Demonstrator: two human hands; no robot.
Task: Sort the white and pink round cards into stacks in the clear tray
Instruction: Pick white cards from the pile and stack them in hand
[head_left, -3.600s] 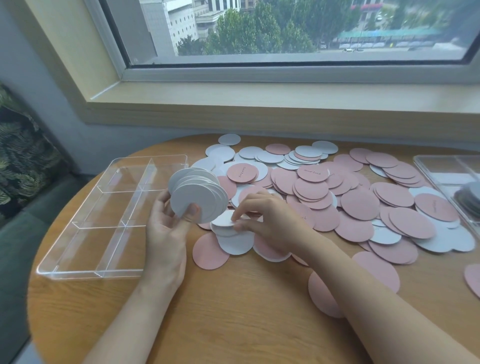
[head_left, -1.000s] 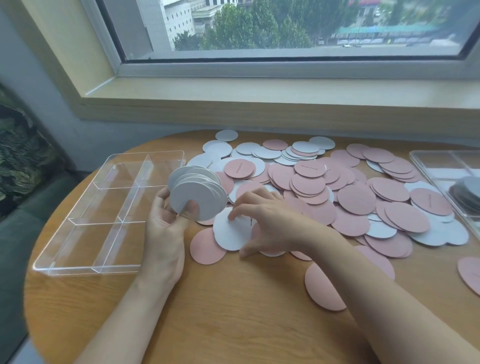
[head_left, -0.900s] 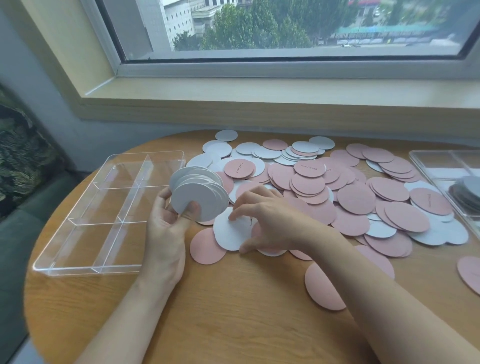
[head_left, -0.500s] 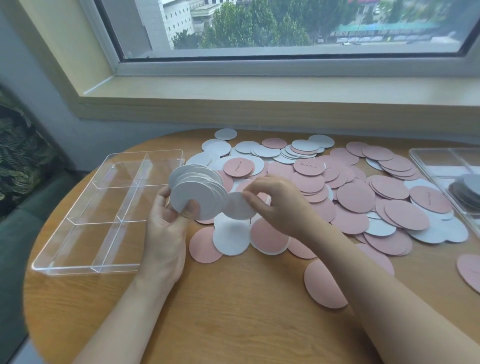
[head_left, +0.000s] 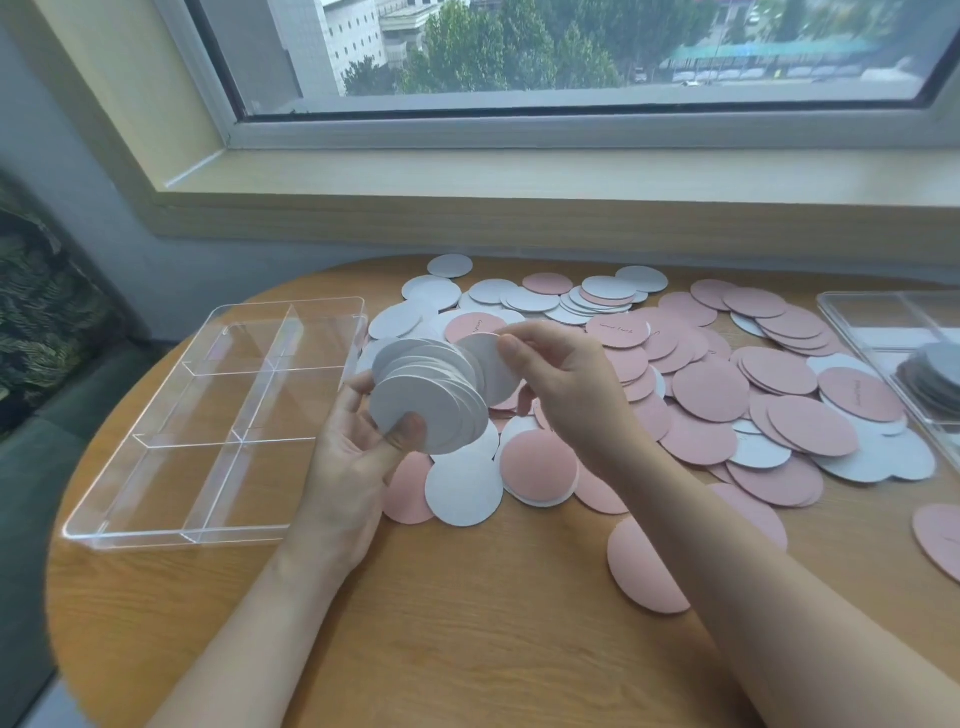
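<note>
Head view: my left hand (head_left: 353, 457) grips a fanned stack of white round cards (head_left: 426, 402); right hand (head_left: 566, 395) fingers (head_left: 511, 349) pinch one white card (head_left: 491, 364); two clear trays: clear tray (head_left: 156, 525), second tray (head_left: 857, 317).

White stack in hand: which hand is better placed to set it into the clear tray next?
Left, probably. The left hand already grips the white stack and sits beside the clear tray, whose compartments are bare. The right hand pinches a single white card at the stack's back.
</note>
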